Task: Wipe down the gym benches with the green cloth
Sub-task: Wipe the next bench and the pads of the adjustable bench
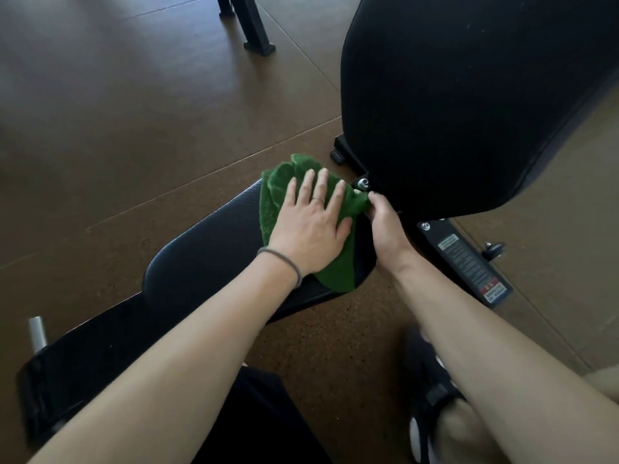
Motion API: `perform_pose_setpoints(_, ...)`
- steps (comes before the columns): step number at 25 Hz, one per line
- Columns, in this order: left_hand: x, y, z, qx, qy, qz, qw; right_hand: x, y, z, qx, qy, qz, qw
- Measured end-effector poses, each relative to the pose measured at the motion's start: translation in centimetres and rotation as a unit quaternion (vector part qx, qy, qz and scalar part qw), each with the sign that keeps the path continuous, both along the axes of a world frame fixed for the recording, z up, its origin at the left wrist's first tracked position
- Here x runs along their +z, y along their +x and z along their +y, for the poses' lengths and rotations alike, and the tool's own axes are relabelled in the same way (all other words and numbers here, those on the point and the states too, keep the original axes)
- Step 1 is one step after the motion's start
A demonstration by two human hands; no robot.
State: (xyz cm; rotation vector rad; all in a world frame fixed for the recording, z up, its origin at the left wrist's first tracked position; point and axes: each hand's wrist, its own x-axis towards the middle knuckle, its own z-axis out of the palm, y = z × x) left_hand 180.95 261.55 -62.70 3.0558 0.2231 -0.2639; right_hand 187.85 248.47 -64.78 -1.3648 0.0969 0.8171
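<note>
Cloth point(278, 209), green and bunched, lies on the black seat point(201, 252) near the tall back pad point(469, 95). Left hand point(310, 226) presses flat on it, fingers spread. Right hand point(385, 222) pinches its corner.

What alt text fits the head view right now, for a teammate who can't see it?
A person's left hand presses flat on a green cloth spread over the black bench seat, while the right hand pinches the cloth's edge beside the raised black backrest. Brown gym floor surrounds the bench.
</note>
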Motion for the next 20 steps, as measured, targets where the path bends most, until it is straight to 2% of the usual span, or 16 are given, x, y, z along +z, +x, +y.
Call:
perform_pose_setpoints(5,-0.1,-6.9,-3.3,-0.058,-0.004,-0.017,0.998,0.6,-0.4,-1.4,0.044,-0.025,-0.037,0.998)
perform_pose_setpoints(8,-0.3,-8.8,-3.7,-0.065,0.010,-0.006,0.998,0.7,-0.1,-1.4,0.090,-0.030,-0.013,0.995)
perform_pose_setpoints(14,0.1,-2.3,-3.8,0.039,-0.014,-0.011,0.999,-0.4,0.5,-4.0,0.108,-0.003,0.007,0.994)
perform_pose_setpoints(17,0.1,1.2,-3.5,0.072,-0.013,-0.003,0.997,-0.8,1.1,-4.0,0.078,0.022,0.025,0.996)
perform_pose_setpoints(20,-0.1,0.4,-4.9,0.108,-0.014,-0.022,0.994,-0.9,1.1,-3.8,0.077,0.015,0.021,0.997)
